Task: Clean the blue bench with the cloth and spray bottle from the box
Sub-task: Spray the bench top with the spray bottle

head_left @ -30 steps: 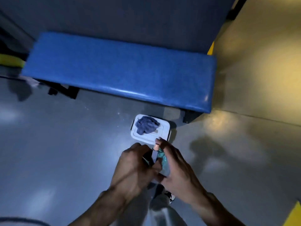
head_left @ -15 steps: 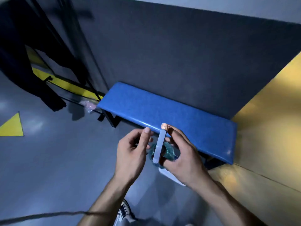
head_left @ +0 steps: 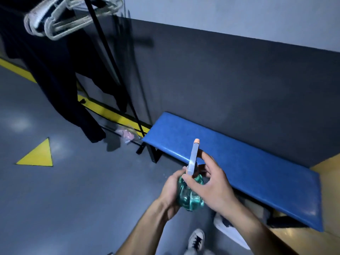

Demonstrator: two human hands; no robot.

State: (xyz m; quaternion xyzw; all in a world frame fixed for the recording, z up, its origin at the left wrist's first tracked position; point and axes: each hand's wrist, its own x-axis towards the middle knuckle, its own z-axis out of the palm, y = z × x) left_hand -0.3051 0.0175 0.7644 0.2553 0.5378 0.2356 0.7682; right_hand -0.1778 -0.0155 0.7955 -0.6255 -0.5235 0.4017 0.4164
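The blue bench (head_left: pixel 239 162) stands against the dark wall and runs from the centre to the lower right. In front of its near edge I hold a teal see-through spray bottle (head_left: pixel 190 196). My left hand (head_left: pixel 170 190) wraps the bottle's body from the left. My right hand (head_left: pixel 211 184) grips its neck, by the pale spray head with a peach tip (head_left: pixel 194 155) that points up over the bench. The white box (head_left: pixel 230 230) lies on the floor under my right forearm, mostly hidden. The cloth is out of sight.
A rack with dark clothes (head_left: pixel 60 74) and white hangers (head_left: pixel 60 19) stands at the upper left. A pink bag (head_left: pixel 127 135) lies by the bench's left leg. Yellow floor markings (head_left: pixel 38 155) are at the left. My shoe (head_left: pixel 196 240) is at the bottom.
The view has tilted up from the floor and box to the wall and rack. Both hands have lifted the bottle from above the box to the bench's near edge. My left hand has closed around its body.
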